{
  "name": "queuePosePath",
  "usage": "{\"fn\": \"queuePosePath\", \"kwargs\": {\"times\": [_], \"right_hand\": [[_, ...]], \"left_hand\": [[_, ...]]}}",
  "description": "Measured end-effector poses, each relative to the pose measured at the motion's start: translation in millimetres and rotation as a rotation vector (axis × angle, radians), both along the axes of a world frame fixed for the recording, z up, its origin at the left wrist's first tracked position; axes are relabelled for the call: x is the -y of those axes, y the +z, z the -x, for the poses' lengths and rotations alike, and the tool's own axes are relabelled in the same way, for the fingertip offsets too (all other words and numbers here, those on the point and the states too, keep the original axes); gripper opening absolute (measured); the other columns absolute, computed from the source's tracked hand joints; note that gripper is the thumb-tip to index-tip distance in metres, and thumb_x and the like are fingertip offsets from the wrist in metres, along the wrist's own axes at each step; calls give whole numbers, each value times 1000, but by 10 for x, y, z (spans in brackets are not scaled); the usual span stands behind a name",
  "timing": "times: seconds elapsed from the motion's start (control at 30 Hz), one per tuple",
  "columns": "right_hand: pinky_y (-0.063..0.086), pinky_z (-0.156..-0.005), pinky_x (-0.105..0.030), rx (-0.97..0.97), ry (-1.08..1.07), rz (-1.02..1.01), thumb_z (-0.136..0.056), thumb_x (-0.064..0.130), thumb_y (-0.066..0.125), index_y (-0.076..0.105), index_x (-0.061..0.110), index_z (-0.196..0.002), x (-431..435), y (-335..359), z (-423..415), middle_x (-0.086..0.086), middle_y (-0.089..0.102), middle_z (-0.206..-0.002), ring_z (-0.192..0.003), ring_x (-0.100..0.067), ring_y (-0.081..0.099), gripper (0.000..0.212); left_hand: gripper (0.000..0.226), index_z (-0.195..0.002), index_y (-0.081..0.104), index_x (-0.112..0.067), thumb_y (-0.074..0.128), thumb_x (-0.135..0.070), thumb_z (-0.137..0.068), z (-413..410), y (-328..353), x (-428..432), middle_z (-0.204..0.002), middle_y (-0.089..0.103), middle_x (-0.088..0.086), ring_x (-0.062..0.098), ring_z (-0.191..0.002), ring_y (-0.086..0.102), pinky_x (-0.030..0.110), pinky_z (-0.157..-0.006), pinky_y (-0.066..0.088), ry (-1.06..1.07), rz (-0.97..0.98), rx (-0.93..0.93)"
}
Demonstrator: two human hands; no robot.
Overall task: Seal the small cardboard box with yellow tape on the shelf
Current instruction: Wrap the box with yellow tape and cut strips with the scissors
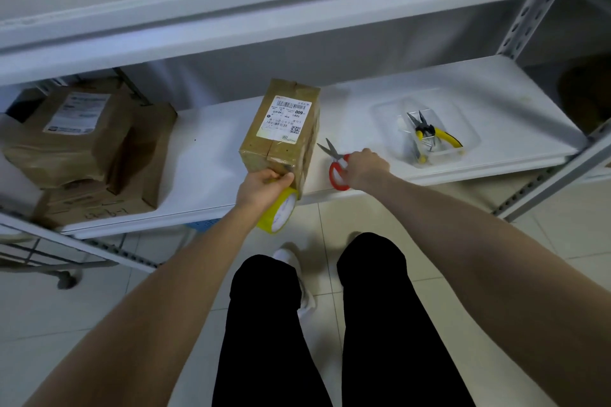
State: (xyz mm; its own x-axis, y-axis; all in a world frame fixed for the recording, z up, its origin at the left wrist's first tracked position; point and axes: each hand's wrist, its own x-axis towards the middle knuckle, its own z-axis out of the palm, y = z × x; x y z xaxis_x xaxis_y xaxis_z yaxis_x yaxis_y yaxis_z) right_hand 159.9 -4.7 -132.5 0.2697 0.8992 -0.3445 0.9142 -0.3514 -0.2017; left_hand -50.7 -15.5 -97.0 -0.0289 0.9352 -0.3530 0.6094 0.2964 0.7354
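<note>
- Parcels: brown cardboard, stacked at the left end of the shelf, the top one bearing a white label.
- Shelf: white board on a grey slotted metal frame; another white board runs above it.
- Small cardboard box: stands on the shelf at its front edge, near the middle. Its long axis runs front to back, with the far end angled slightly right. The white shipping label faces up, and the short near end faces the person.
- Left hand: grip closed round the yellow tape roll, the thumb against the box's near end.
- Yellow tape roll: held at the box's lower near corner, hanging past the shelf edge.
- Scissors: red handles, lying on the shelf just right of the box, blades slightly parted and pointing away and left.
- Right hand: grip curled on the scissor handles.
- Clear plastic tray: further right on the shelf, holding yellow-handled pliers.
- Floor: pale tiles, below; black trousers and white footwear stand on it.
</note>
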Motion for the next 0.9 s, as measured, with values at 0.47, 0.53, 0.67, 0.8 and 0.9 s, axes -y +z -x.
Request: {"fn": "queuePosePath", "kwargs": {"times": [0.47, 0.53, 0.67, 0.8, 0.9], "right_hand": [[34, -53, -23, -396, 95, 295, -72, 59, 66, 55, 16, -67, 29, 246, -460, -2, 56, -62, -54, -15, 48, 45], [30, -57, -24, -510, 105, 446, -61, 76, 68, 50, 21, -70, 106, 319, -567, 1, 47, -63, -57, -14, 42, 58], [32, -69, -28, -629, 203, 676, -59, 77, 64, 50, 24, -81, 271, 544, -576, 4, 46, -72, -68, -14, 45, 59], [35, -78, -32, -660, 275, 731, -67, 78, 53, 48, 24, -83, 363, 693, -424, 4, 49, -78, -74, -16, 49, 57], [36, -78, -32, -680, 287, 716, -67, 77, 48, 49, 22, -86, 413, 719, -264, 3, 51, -79, -75, -16, 52, 58]], "left_hand": [[18, -66, 63, -21, 69, -24, -83, -4, 106, 54, -93, 64, 7, 25, -96, 59, 35, -96, 45, 39, 29, 116], [18, -68, 62, -21, 68, -22, -85, -1, 146, 105, -93, 62, 7, 22, -93, 57, 34, -94, 45, 47, 41, 150], [14, -72, 62, -22, 67, -19, -84, 22, 204, 185, -100, 61, 9, 24, -97, 56, 36, -97, 44, 54, 64, 213], [13, -75, 61, -25, 65, -18, -85, 52, 235, 238, -108, 59, 8, 25, -101, 54, 32, -92, 42, 70, 76, 238], [7, -80, 63, -22, 65, -17, -84, 64, 239, 267, -110, 60, 9, 25, -104, 55, 34, -94, 43, 82, 87, 259]]}}
